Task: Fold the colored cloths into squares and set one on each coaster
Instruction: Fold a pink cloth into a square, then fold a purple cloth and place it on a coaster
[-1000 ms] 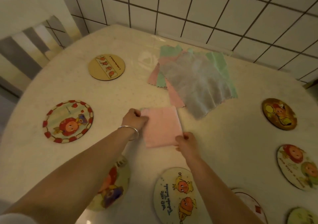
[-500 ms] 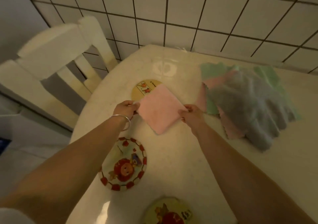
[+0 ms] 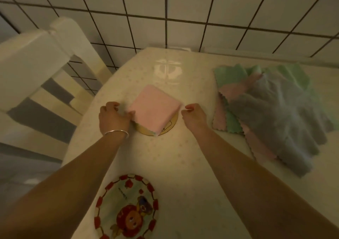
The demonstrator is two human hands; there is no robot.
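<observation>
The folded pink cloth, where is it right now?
Centre of the head view: the folded pink cloth lies on the tan coaster, between both hands, left of the unfolded cloth pile.

Two coasters lay on the desk: a tan coaster under one folded pink cloth, and a red-bordered coaster. One pile of unfolded cloths showed pink, green and grey layers; their number could not be told. One white chair stood beside.
</observation>
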